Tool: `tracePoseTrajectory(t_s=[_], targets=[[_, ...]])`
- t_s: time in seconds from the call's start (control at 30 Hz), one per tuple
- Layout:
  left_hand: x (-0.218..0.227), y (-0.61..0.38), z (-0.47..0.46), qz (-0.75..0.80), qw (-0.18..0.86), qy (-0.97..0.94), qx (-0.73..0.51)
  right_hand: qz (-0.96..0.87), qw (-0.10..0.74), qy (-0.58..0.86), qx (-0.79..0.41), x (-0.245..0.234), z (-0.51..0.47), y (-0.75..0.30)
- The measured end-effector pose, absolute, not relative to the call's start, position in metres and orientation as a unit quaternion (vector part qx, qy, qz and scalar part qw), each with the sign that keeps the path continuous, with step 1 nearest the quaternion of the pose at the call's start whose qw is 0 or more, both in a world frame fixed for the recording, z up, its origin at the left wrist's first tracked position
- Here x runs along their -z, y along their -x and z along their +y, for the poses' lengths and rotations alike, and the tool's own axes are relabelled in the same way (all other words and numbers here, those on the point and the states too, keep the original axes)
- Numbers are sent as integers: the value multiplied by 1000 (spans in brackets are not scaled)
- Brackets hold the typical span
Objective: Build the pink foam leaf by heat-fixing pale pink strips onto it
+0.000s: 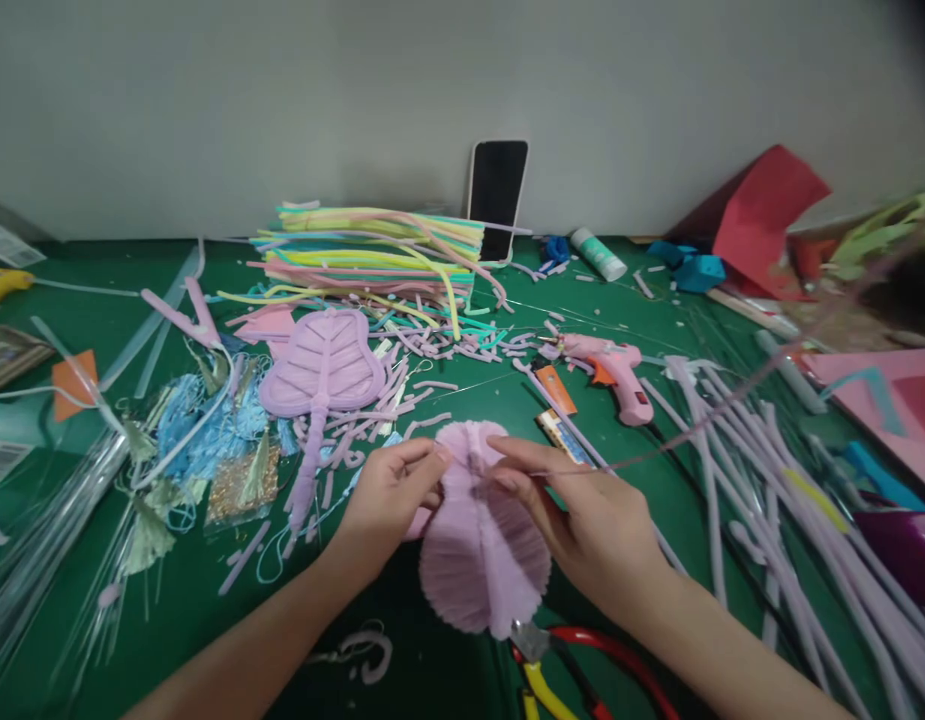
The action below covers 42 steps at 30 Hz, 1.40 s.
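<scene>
Both my hands work on a lilac fan-shaped piece [481,560] made of fuzzy pipe cleaners, held just above the green table [432,670]. My left hand [391,495] pinches its upper left edge with closed fingers. My right hand [582,515] pinches the top middle, where a thin lilac pipe cleaner [732,395] runs away up to the right. A finished lilac leaf-shaped fan [323,375] lies behind the left hand.
A stack of pastel pipe cleaners [372,255] lies at the back, a phone [498,195] leaning on the wall. A pink glue gun [612,365], red-and-yellow pliers [574,660], long lilac stems [762,470], cut scraps, tassels [199,430] and coloured paper [762,215] lie around.
</scene>
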<state>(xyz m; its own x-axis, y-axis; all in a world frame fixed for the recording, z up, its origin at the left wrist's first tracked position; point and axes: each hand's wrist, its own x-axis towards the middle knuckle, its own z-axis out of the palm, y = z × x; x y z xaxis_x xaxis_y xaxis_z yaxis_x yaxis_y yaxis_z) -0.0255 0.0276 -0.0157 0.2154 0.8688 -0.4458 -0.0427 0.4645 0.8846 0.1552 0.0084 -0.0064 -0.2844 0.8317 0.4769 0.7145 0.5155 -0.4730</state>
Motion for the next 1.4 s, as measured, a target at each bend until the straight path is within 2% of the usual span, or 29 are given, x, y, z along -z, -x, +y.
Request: tracePoseTrajectory(t_s=[0.3, 0.83, 1.0, 1.23, 1.4], targets=[[15, 25, 29, 527, 657, -410, -350, -767, 365, 479, -224, 0, 7, -156], [16, 26, 28, 546, 631, -429, -346, -743, 374, 502, -236, 1, 7, -153], [16, 27, 28, 533, 648, -412, -356, -684, 361, 554, -306, 1, 8, -152], [18, 28, 28, 514, 661, -392, -381, -561, 391, 591, -428, 5, 12, -152], [23, 30, 28, 509, 665, -388, -384, -556, 389, 588, -440, 8, 13, -154]])
